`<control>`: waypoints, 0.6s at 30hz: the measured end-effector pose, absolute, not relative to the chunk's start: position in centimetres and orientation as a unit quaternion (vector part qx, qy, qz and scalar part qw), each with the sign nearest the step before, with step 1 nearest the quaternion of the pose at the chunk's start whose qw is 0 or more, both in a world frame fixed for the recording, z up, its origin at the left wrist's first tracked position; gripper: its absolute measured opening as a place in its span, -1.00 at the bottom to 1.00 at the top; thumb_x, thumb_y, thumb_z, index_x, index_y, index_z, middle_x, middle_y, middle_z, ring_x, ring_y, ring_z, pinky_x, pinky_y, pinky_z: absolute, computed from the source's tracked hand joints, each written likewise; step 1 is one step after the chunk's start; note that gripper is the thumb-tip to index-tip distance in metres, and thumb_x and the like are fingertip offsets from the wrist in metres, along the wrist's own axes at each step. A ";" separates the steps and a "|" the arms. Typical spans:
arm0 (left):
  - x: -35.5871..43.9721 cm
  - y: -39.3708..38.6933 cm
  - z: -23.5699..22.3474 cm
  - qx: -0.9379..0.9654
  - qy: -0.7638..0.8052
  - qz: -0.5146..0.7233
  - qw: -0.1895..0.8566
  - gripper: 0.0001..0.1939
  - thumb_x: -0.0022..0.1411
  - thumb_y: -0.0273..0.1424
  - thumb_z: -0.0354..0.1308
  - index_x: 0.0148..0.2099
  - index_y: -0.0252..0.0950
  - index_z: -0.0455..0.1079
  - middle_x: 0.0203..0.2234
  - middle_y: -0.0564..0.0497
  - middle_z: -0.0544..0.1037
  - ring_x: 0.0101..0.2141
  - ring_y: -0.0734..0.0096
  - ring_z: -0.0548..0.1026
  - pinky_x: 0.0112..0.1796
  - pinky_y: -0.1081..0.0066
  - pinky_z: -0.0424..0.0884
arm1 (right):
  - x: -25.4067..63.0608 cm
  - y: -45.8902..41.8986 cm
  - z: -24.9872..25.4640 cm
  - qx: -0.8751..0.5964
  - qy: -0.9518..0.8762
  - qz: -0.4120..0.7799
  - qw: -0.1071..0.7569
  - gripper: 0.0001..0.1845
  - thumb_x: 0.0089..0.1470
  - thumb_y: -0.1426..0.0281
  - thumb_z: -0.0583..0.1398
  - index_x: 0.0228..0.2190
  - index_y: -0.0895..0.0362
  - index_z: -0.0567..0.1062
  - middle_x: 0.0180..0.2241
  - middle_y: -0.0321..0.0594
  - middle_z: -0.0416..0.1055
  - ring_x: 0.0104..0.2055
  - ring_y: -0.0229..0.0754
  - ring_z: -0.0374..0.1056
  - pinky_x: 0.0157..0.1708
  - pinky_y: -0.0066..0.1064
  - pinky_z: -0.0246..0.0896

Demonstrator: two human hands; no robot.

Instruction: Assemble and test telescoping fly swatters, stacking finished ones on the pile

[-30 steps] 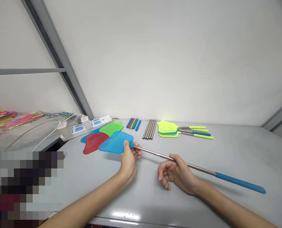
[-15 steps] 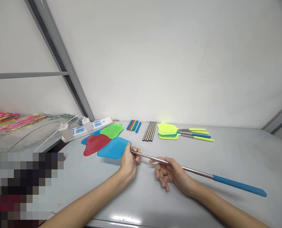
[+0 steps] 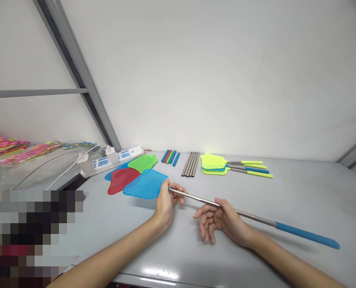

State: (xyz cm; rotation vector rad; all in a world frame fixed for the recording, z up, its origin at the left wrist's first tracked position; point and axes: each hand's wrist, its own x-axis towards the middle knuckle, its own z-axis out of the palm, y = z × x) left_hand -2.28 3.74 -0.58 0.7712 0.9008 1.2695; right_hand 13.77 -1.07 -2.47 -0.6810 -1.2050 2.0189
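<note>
Pink plastic-wrapped bundles (image 3: 7,151) lie far to the left of the left hand (image 3: 166,208), past a white power strip (image 3: 115,158) with a white charger (image 3: 112,155) plugged into it. Ahead and left of that hand, on the grey tabletop (image 3: 301,192), a partly covered blue swatter head (image 3: 112,176), a red swatter head (image 3: 122,180) and a green swatter head (image 3: 142,163) fan out together. The left hand's fingers (image 3: 176,190) clamp the neck of a blue fly swatter (image 3: 196,195), whose mesh head lies just left of that hand and overlaps the red one. Straight ahead of the gap between the hands sit a row of coloured foam grips (image 3: 170,157) and then a row of steel tubes (image 3: 190,164), with a stack of yellow-green swatters (image 3: 217,164) ahead of the right hand (image 3: 223,220). The hands stand apart, bridged by the swatter's steel shaft, which runs rightward and slightly toward the person. It crosses the right hand at the thumb, though whether that hand pinches it or merely cradles it is hard to tell, as its fingers hang loose. Beyond the right hand, the swatter's blue handle (image 3: 308,235) ends well out to the right, so the left hand is nearer the head and the right hand nearer the handle.
</note>
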 end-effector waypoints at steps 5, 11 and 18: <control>-1.8 2.9 -0.6 0.336 0.398 0.594 0.613 -0.59 0.05 -0.14 -0.13 -0.62 -0.34 0.22 -0.70 0.00 0.42 -0.74 0.54 0.26 -0.62 0.48 0.19 | 14.0 -0.9 -2.6 -0.251 -0.454 0.788 0.332 -0.33 0.02 0.18 -0.34 -0.40 0.32 0.41 -0.66 -0.09 0.37 -0.73 -0.27 0.22 -0.68 -0.45 0.04; -1.3 2.3 -0.7 0.309 0.401 0.610 0.610 -0.63 0.05 -0.18 -0.12 -0.62 -0.34 0.22 -0.73 0.02 0.41 -0.76 0.55 0.25 -0.63 0.49 0.19 | 13.9 -1.0 -2.8 -0.256 -0.433 0.797 0.335 -0.33 0.01 0.16 -0.32 -0.48 0.33 0.41 -0.64 -0.03 0.40 -0.69 -0.23 0.28 -0.70 -0.46 0.04; -0.5 1.9 -0.6 0.296 0.393 0.622 0.609 -0.62 0.05 -0.16 -0.10 -0.61 -0.34 0.22 -0.72 0.02 0.41 -0.74 0.54 0.27 -0.64 0.49 0.20 | 13.9 -1.1 -3.0 -0.252 -0.426 0.799 0.342 -0.32 0.02 0.15 -0.32 -0.53 0.32 0.41 -0.63 -0.01 0.41 -0.67 -0.23 0.29 -0.70 -0.48 0.03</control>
